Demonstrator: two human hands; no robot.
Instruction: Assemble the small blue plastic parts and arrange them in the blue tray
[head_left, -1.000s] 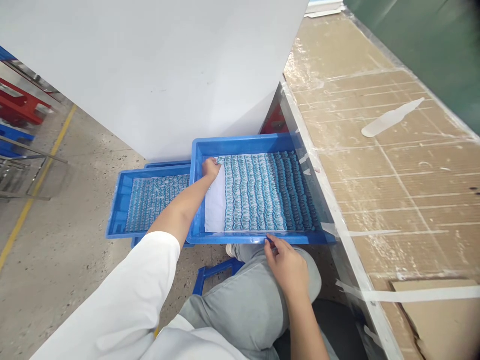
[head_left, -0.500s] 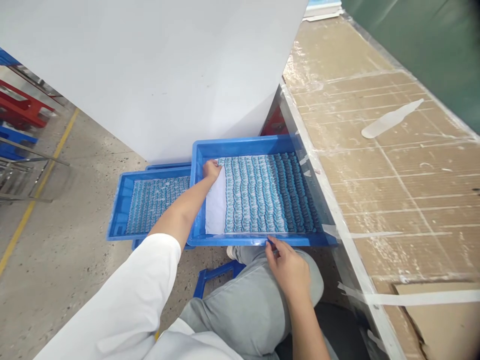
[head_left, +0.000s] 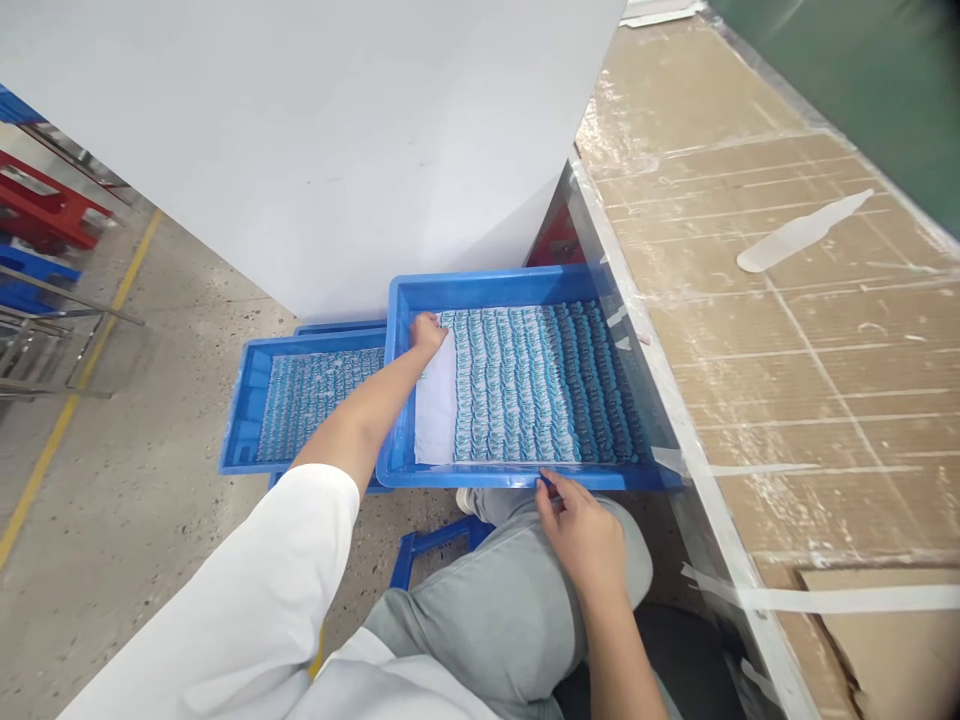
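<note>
Lingering at the far end of the leftmost row of blue pieces [head_left: 514, 385], the left hand [head_left: 429, 332] has barely shifted, so that spot seems unfinished; the right hand [head_left: 585, 535] touches the near rim of the blue tray [head_left: 465, 479] holding them; whether either grips anything, I cannot tell

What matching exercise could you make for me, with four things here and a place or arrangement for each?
1. Left hand
2. Right hand
3. Small blue pieces
4. Yellow line

A. Lying in rows
B. At the near rim of the right-hand blue tray
C. On the floor
D. By the bare strip of white sheet

Pairs: 1-D; 2-B; 3-A; 4-C
</note>
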